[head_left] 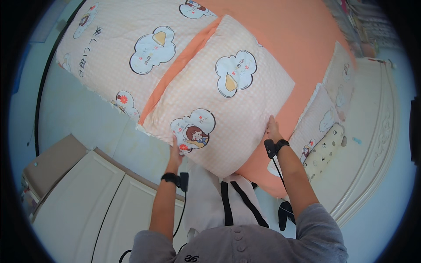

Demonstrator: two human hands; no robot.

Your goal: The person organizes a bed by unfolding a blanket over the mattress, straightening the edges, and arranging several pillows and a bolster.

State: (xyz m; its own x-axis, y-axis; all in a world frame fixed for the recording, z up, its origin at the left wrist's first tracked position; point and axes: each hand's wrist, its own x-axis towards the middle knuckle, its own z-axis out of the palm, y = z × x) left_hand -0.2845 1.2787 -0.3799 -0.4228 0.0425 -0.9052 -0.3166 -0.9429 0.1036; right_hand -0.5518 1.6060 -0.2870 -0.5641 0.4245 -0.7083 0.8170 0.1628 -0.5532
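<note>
A quilt (245, 118) in pink and white check, printed with cloud-shaped cartoon patches, lies folded over on the bed, its near edge bulging toward my body. At its left side my left hand (174, 156) grips the edge, thumb on the printed top and the other fingers mostly hidden. My right hand (273, 130) holds the opposite side, fingertips against the cloth and partly out of sight. An orange strip (175, 70) of the quilt's underside shows along the fold. Beyond it the rest of the quilt (114, 41) spreads out flat to the far left.
An orange sheet (289, 35) covers the bed. Matching pillows (313, 116) and a cream patterned bolster (323, 151) lie to the right, against a white carved headboard (372, 162). White cabinet doors (83, 206) stand at lower left, beside a beige box-shaped piece (57, 164).
</note>
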